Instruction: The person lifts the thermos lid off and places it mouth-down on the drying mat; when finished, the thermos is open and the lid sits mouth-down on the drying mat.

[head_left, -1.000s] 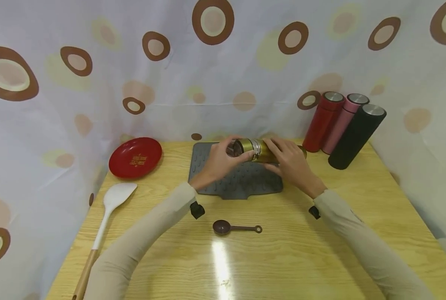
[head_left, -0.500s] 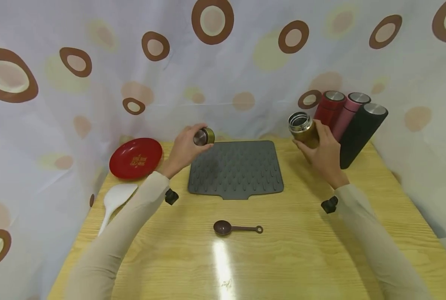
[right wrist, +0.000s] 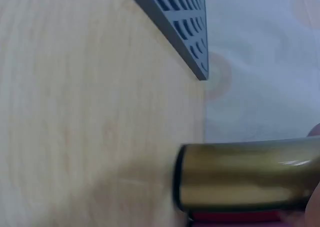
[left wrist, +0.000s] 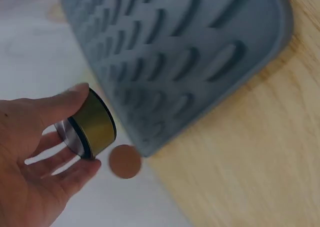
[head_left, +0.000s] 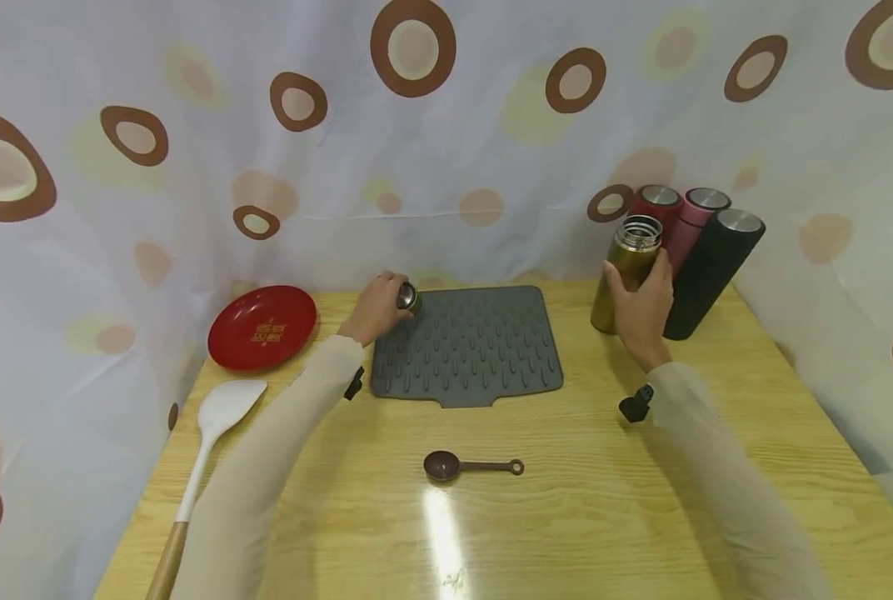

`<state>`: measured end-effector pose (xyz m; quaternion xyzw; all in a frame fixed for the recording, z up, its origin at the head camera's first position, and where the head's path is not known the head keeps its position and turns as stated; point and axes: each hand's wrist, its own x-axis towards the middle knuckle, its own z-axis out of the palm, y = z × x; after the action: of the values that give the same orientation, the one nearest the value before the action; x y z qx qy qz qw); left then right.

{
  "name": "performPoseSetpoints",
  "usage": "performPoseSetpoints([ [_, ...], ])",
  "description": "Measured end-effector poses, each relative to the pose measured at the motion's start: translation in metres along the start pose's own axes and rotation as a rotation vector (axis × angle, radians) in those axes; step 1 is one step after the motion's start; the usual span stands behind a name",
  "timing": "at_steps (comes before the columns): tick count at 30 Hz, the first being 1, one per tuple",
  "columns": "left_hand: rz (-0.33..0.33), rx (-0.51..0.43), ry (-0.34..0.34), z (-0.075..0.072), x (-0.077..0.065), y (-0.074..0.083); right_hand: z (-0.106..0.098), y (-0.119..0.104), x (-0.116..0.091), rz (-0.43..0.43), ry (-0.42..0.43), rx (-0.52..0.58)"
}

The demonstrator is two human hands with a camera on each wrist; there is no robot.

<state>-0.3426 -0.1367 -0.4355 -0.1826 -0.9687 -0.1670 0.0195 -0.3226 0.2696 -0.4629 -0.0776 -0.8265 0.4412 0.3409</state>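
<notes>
My left hand (head_left: 377, 309) holds a gold bottle lid (left wrist: 98, 124) with a black rim over the back left corner of the grey ridged mat (head_left: 484, 387). In the left wrist view the thumb and fingertips pinch that lid round its side. At the back right, my right hand (head_left: 644, 321) grips the gold thermos bottle (head_left: 623, 275), which is upright with its steel mouth uncovered. The right wrist view has the lower end of the bottle close to the wooden table (right wrist: 90, 112).
Red (head_left: 660, 197), pink (head_left: 692, 223) and black (head_left: 716, 271) flasks stand just behind and beside the gold one. A red plate (head_left: 261, 321) and a white spatula (head_left: 222, 412) lie at the left. A brown measuring spoon (head_left: 443, 467) lies front centre. A patterned curtain (head_left: 446, 167) hangs behind.
Lid and bottle, together over the mat a second ago, are now apart. The left hand went left with the lid. The right hand carried the bottle right, then turned it upright and lowered it.
</notes>
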Motion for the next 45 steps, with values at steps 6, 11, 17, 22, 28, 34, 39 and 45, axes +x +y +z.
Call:
performPoseSetpoints([
  [6, 0.018, 0.021, -0.108, 0.026, 0.009, -0.002, -0.007, -0.001, -0.001, 0.035, 0.0, -0.164],
  [11, 0.006, 0.043, -0.067, 0.032, 0.006, 0.0, -0.006, 0.004, 0.0, -0.006, 0.015, -0.195],
  [17, 0.02, 0.04, -0.068, 0.038, 0.006, 0.004, -0.011, 0.009, 0.002, -0.027, 0.022, -0.246],
  [22, 0.026, 0.082, -0.066, 0.035, 0.006, 0.003, -0.011, 0.007, 0.004, -0.045, 0.01, -0.253],
  [28, 0.006, 0.138, -0.09, 0.033, 0.008, 0.005, -0.014, 0.0, 0.008, -0.049, -0.021, -0.31],
  [34, 0.005, 0.156, -0.109, 0.032, 0.008, 0.006, -0.023, -0.011, 0.011, -0.003, -0.101, -0.326],
  [39, 0.023, 0.137, -0.117, 0.031, 0.003, 0.002, -0.032, -0.02, 0.008, 0.041, -0.158, -0.303],
  [45, 0.055, 0.108, -0.085, 0.033, 0.002, -0.002, -0.041, -0.024, 0.002, 0.04, -0.149, -0.246],
])
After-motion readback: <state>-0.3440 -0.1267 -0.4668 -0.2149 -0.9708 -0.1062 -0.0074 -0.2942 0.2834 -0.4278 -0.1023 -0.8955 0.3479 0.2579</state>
